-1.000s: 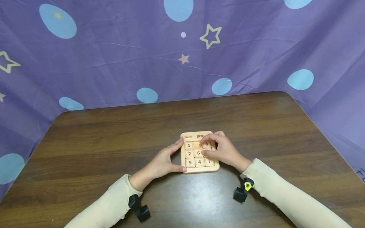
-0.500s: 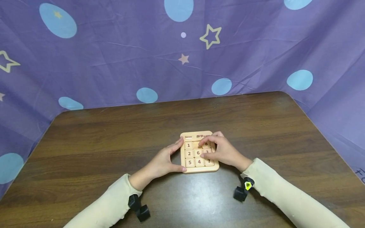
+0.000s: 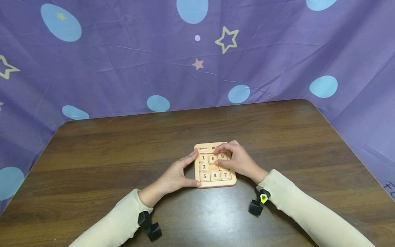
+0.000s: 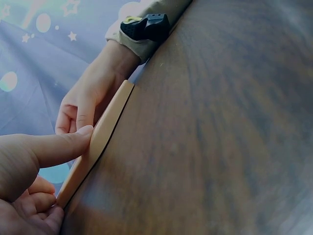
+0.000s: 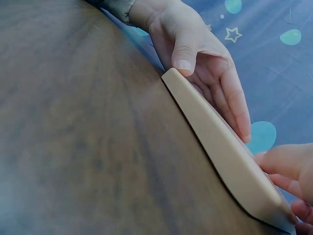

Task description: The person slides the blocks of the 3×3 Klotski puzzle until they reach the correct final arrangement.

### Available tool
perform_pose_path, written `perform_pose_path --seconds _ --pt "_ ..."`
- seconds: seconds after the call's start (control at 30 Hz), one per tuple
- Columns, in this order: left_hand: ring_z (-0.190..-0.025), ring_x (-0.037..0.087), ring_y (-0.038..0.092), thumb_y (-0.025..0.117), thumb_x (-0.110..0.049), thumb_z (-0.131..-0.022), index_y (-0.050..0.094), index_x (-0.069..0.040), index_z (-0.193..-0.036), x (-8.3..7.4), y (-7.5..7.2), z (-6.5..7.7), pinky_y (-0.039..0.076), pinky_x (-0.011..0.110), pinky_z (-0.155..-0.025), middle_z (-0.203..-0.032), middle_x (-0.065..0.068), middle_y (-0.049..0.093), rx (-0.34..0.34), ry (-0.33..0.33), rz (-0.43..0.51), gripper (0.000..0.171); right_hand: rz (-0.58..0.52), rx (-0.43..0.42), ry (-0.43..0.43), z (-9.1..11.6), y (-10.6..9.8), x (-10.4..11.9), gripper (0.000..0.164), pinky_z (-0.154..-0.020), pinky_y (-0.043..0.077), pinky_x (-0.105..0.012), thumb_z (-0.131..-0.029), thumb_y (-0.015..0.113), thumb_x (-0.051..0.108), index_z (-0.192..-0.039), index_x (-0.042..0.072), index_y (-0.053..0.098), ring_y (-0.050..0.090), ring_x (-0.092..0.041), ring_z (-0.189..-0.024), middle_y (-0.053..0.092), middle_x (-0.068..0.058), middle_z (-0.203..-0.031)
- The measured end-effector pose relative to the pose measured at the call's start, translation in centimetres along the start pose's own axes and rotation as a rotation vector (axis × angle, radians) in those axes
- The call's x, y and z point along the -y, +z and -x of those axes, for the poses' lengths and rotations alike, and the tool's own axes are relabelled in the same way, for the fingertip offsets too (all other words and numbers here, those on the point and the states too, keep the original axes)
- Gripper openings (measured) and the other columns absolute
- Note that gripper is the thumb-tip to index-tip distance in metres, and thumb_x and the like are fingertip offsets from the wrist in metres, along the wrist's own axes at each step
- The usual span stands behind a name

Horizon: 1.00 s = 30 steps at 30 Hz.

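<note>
A pale wooden number slide puzzle [image 3: 216, 184] lies flat on the table. My left hand [image 3: 172, 177] holds its left side, thumb on the near corner and fingertips along the far part of that edge. Over the tiles, my right hand [image 3: 243, 162] pinches the 6 tile [image 3: 212, 159] between index finger and thumb. That tile sits in the top row between 1 and 8, and the open slot is below it. Tiles 2, 5, 4 and 7 show; the tile right of the slot is covered by the right hand. The left wrist view shows the puzzle's side edge [image 4: 108, 125] beside the left thumb.
The dark wood table [image 3: 129, 144] has rounded far corners. A purple curtain [image 3: 123, 61] with blue dots and stars hangs behind and beside it. Black wrist cameras are strapped over both pale sleeves [image 3: 108, 223].
The 6 tile has slid away from me, from the middle row into the top row, leaving the slot in the centre. My right hand has shifted slightly with it; the left stays put.
</note>
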<state>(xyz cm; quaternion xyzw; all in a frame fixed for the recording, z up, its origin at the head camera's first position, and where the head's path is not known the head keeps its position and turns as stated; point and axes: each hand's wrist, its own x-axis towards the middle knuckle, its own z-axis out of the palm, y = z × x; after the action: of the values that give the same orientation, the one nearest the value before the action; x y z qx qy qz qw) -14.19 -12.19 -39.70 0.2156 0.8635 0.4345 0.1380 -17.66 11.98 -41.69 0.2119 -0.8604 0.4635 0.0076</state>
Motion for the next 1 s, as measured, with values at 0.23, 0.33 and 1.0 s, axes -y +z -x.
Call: perform_pose_path --seconds 0.23,0.33,1.0 --pt "-0.141 0.026 0.022 0.085 -0.019 -0.066 0.032 -0.002 -0.145 0.0 0.0 0.0 0.017 0.046 -0.114 -0.153 0.006 0.025 -0.002 0.002 -0.001 0.097 -0.003 -0.026 0.021 -0.2 0.1 0.0 0.024 -0.07 0.036 -0.03 -0.07 0.081 0.013 -0.092 0.017 0.07 0.043 -0.017 -0.081 0.061 0.0 -0.089" --pt "-0.141 0.026 0.022 0.085 -0.018 -0.066 0.032 -0.002 -0.145 0.0 0.0 0.0 0.017 0.046 -0.114 -0.153 0.005 0.024 -0.004 -0.001 0.0 0.097 -0.011 -0.033 0.022 -0.2 0.1 0.1 0.023 -0.07 0.036 -0.03 -0.071 0.08 0.013 -0.092 0.016 0.07 0.044 -0.017 -0.081 0.062 0.0 -0.09" --pt "-0.141 0.027 0.022 0.085 -0.019 -0.066 0.031 -0.001 -0.145 0.1 0.0 0.0 0.016 0.046 -0.114 -0.153 0.008 0.025 -0.001 0.012 0.018 0.097 -0.058 -0.03 -0.114 0.6 2.5 2.2 0.019 -0.075 0.04 -0.026 -0.069 0.081 0.01 -0.086 0.014 0.073 0.048 -0.014 -0.084 0.067 0.006 -0.084"
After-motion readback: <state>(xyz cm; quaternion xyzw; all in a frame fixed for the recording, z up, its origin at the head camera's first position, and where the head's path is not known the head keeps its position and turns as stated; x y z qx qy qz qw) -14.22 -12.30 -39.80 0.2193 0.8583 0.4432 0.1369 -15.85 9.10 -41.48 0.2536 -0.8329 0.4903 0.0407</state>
